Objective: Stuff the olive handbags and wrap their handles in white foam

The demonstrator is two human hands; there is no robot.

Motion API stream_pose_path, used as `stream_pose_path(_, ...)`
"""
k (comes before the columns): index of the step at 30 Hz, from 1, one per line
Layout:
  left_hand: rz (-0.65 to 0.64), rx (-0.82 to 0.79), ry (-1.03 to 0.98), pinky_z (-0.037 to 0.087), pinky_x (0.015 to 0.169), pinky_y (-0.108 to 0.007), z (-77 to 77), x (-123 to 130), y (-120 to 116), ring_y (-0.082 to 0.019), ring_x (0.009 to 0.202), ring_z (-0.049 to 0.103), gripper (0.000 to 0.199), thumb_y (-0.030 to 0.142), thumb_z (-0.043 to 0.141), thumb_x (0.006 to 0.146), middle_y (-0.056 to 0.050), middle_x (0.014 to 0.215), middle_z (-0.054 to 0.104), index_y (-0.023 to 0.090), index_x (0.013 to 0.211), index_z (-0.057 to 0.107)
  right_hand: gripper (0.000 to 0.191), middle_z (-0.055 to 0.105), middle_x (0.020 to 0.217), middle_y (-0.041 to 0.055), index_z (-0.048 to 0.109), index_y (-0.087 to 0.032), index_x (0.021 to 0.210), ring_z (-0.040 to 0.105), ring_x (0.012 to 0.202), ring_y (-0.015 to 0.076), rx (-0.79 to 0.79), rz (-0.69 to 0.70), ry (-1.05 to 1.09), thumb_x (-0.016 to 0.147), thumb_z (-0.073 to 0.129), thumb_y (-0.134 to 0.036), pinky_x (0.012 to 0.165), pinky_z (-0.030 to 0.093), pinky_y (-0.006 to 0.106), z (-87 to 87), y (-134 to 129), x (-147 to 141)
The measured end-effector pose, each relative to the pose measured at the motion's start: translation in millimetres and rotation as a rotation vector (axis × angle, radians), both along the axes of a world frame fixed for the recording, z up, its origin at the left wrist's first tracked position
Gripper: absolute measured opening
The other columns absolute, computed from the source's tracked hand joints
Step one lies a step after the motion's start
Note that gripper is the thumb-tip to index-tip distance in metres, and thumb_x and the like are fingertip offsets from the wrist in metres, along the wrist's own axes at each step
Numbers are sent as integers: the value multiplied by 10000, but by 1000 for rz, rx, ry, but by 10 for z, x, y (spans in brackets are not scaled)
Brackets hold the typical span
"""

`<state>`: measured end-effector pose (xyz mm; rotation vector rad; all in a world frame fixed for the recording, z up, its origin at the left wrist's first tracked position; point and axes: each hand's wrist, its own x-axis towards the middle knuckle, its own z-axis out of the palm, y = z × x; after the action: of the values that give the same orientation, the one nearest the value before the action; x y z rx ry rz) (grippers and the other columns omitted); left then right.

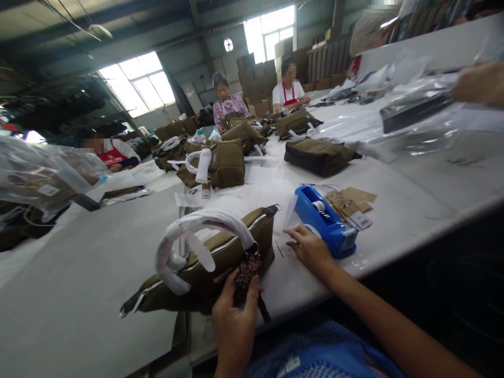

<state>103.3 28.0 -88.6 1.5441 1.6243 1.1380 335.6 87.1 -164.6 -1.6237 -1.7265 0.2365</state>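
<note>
An olive-green handbag [220, 252] stands in front of me on the white table, its handles [165, 252] wrapped in white paper and its silver zip along the top. My left hand [238, 310] pinches a leopard-print tag [248, 270] that hangs from the ring at the handle's base. To the right of the bag, my right hand [311, 252] reaches over the table with its fingers apart, by thin white paper [281, 202]. Just beyond that hand sits a blue tape dispenser [326, 220] with a roll in it.
Brown paper tags [350, 205] lie behind the dispenser. Several olive bags [226, 163] stand farther back, one on its side [318, 155]. Clear plastic bags [417, 115] cover the right side, where another person's hand [480, 84] shows. Co-workers sit across the table [98, 252].
</note>
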Motion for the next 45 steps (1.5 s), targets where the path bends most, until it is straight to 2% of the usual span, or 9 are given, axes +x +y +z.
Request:
stream_pose_path(6,-53,-20,-19,589,918,-388,-45,-78,35,-286,929,770,401,546,708,852,-75,925,815,196,1043,748,222,736,962,60,806,-257,913,669,777,200,1,4,-102,925,600,-175,555,428,262,-26,163,1)
stream_pose_path(11,-92,-87,-76,621,817,-347,-29,-123,58,-273,846,779,374,538,702,860,-68,866,814,198,998,776,258,756,984,67,800,-247,1006,712,779,180,138,90,-62,988,543,-228,639,548,267,0,-43,-29)
stream_pose_path(14,-102,-112,-88,619,861,-366,-5,-133,72,-282,879,774,405,519,731,842,-84,906,814,179,1057,776,277,746,947,67,781,-222,1054,727,832,152,250,266,41,1028,505,-222,721,600,233,234,-348,-210)
stream_pose_path(19,-311,-195,-233,562,1009,-347,21,-215,95,-270,1203,680,619,401,779,823,-100,1381,674,228,1396,619,228,743,898,56,758,-204,1107,728,786,126,274,619,524,974,601,-106,730,617,190,739,-705,-558)
stream_pose_path(23,-529,-371,-472,552,682,-214,62,-310,77,-127,766,699,668,461,670,934,-108,1266,734,302,1540,439,173,759,851,24,792,-240,978,741,749,142,207,407,722,917,693,-111,704,633,194,802,-617,-554)
stream_pose_path(26,-623,-447,-572,418,539,-191,93,-332,62,-58,506,471,703,534,576,981,-93,956,786,275,1590,336,158,760,862,15,802,-266,979,751,732,146,168,290,775,909,719,-151,680,638,186,715,-544,-451)
stream_pose_path(32,-508,-425,-590,451,586,-218,114,-235,79,-111,622,562,861,534,783,824,-80,894,755,210,1542,434,90,757,856,10,808,-269,937,754,724,144,80,272,810,906,742,-217,691,637,177,637,-592,-335)
stream_pose_path(40,-296,-414,-612,477,537,-209,140,-169,55,-199,747,735,617,602,559,962,-162,995,786,141,1363,645,118,761,833,26,814,-255,890,743,746,164,-77,254,694,912,732,-338,693,623,197,593,-648,-180)
stream_pose_path(45,-212,-280,-400,612,819,-351,89,-199,50,-282,1022,739,538,597,642,908,-142,1164,774,178,1227,752,222,764,895,40,805,-246,987,715,670,160,-20,111,499,934,685,-425,611,603,217,552,-633,-70)
